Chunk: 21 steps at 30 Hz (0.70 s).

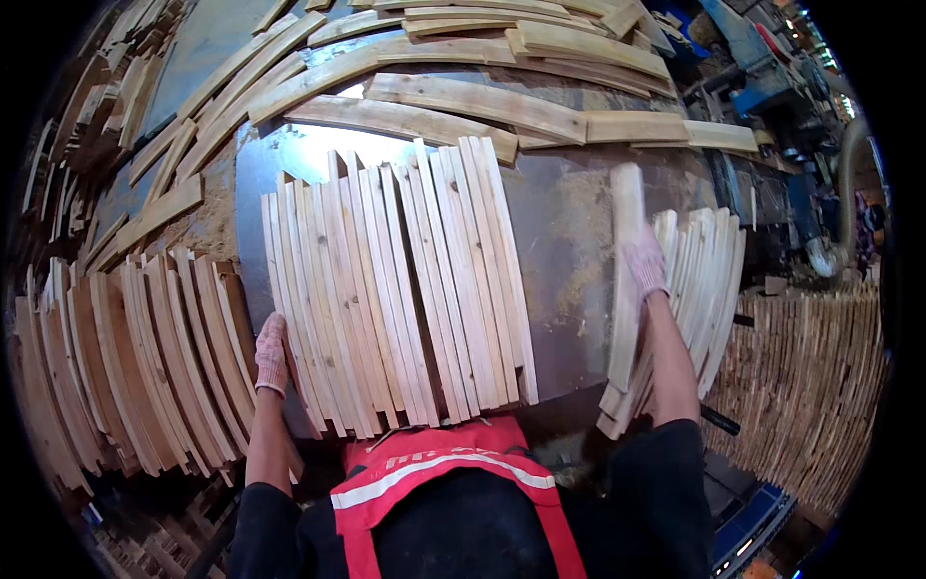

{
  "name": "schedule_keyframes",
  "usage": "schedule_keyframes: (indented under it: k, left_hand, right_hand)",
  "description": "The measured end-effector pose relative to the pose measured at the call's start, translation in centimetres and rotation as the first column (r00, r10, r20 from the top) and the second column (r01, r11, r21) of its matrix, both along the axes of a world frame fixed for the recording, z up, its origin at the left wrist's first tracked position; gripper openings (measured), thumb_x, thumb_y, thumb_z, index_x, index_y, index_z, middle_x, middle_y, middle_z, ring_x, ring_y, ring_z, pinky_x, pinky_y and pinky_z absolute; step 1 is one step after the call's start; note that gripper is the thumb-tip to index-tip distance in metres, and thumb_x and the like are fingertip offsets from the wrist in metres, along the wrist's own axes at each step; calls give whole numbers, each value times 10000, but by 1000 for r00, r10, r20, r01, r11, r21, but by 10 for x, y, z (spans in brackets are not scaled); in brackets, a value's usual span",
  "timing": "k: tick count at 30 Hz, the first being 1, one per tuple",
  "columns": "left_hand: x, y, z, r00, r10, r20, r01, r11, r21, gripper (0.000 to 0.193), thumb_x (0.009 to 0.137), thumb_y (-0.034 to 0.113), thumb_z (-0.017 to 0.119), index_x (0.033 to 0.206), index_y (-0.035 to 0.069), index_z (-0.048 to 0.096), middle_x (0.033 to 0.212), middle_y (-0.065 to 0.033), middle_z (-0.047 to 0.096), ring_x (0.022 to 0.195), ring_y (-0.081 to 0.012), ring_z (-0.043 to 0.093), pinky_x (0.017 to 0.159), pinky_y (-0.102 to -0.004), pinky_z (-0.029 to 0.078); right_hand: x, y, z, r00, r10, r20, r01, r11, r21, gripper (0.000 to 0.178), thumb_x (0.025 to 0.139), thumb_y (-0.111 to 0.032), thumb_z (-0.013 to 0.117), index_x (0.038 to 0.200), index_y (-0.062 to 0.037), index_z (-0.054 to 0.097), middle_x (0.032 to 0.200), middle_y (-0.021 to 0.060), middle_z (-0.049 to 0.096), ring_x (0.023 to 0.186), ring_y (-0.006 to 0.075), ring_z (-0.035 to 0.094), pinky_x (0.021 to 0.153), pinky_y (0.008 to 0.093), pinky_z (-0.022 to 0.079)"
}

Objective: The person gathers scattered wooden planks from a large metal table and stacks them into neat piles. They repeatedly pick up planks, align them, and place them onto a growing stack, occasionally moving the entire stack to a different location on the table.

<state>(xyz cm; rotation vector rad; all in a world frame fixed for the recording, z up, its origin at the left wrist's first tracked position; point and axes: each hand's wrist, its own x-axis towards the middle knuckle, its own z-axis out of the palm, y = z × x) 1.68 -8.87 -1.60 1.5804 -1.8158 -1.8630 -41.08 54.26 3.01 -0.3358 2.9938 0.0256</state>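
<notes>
In front of me a row of pale wooden boards stands on edge, packed side by side, with a narrow dark gap right of its middle. My left hand, in a light knitted glove, lies against the row's near left side, fingers stretched along the outermost board. To the right, my gloved right hand grips a single wooden board by its right edge, its broad face partly turned up. That board is beside a smaller bundle of boards, partly behind my hand and forearm. The fingertips are slightly blurred.
A grey metal tabletop carries the rows. Loose boards lie crosswise at the back amid sawdust. More boards stand at the left, and a dense stack sits at the right. Blue machinery occupies the far right.
</notes>
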Motion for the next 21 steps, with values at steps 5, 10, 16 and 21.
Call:
schedule_keyframes:
  k: [5,10,16,21]
  left_hand:
    - [-5,-12,2,1000,-7,17,8,999,-48,592,1022,514,594,1326,11,669,1279,-101,696,1183,-185,622,1044,-333,463]
    - [-46,-43,-26,934,356,1,-354,930,-98,459,1041,453,564,1005,30,740,768,-20,697,701,-143,638,677,-303,519]
    - [-90,-43,-32,921,248,-300,-170,950,262,563,1082,510,456,1302,23,635,1237,-103,687,1078,-225,679,944,-392,570]
    - [-93,-34,-11,918,341,-203,-156,780,606,722,1007,642,514,1431,60,578,1320,-97,676,1141,-220,665,1016,-383,544]
  right_hand:
    - [-3,38,-21,965,-234,-121,260,919,296,783,909,-315,689,1575,-66,361,1587,255,361,1360,426,508,1120,511,437]
    - [9,-107,-36,996,-3,-90,-36,904,-425,685,1016,-336,617,1568,-30,353,1540,211,431,1391,325,482,1154,436,419]
    - [69,-241,-62,830,33,557,472,492,-732,467,1023,-267,590,1457,-110,520,1237,162,664,1222,253,626,1057,409,520]
    - [88,-244,-55,478,181,860,873,16,-488,468,960,-263,651,1366,-51,555,1246,100,644,1185,261,635,1034,433,541]
